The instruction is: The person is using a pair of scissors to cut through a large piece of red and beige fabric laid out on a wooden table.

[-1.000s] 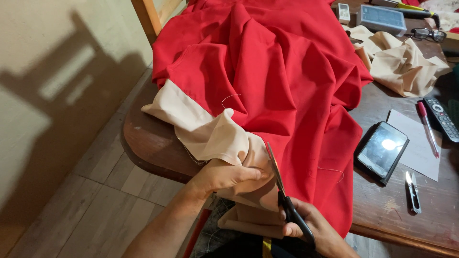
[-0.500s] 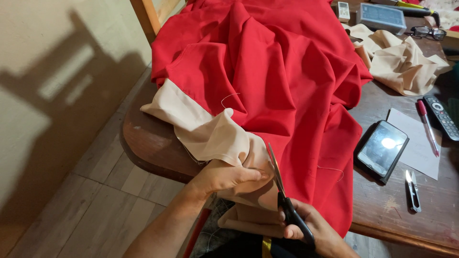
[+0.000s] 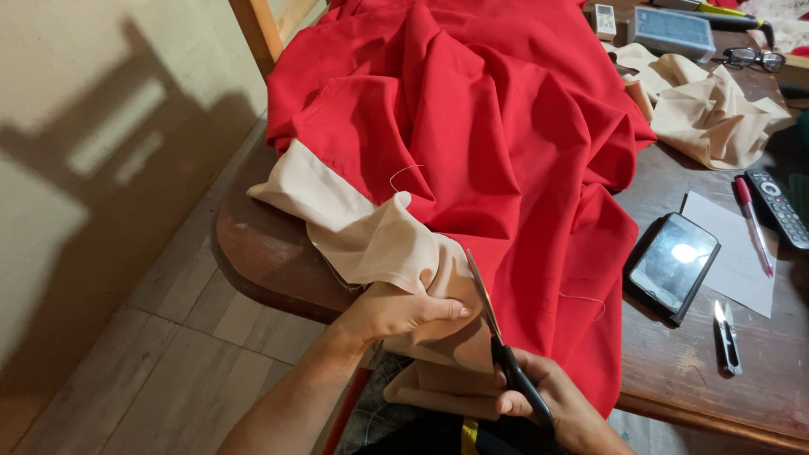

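- Little differs from half a second ago: hands and scissors (image 3: 497, 341) stay put
- Left hand (image 3: 392, 310) pinches beige cloth (image 3: 371, 240) at worktop (image 3: 261, 261) edge
- Right hand (image 3: 560, 400) grips scissors, blades in cloth beside red fabric (image 3: 489, 135)

We see a home used for sewing — a wooden table (image 3: 674, 371) with red fabric (image 3: 472, 126), a remote control (image 3: 779, 206), a phone (image 3: 672, 265), and a tiled floor (image 3: 168, 354).
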